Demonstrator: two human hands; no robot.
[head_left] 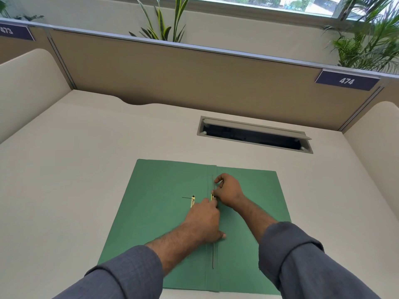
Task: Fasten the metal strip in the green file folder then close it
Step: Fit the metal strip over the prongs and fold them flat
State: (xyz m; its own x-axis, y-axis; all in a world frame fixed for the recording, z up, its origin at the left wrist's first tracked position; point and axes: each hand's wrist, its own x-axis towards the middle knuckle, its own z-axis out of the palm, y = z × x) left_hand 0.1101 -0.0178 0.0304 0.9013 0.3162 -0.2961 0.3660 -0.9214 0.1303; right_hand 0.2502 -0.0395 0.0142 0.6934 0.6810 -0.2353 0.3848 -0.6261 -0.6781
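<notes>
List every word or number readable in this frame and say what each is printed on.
"474": white digits on the dark sign at the right end of the desk partition.
"473": on the matching sign at far left, first digit cut off by the picture edge.
The green folder shows no print.

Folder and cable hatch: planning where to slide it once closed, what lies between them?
Nothing: bare desk separates the folder from the hatch, in the head view.
</notes>
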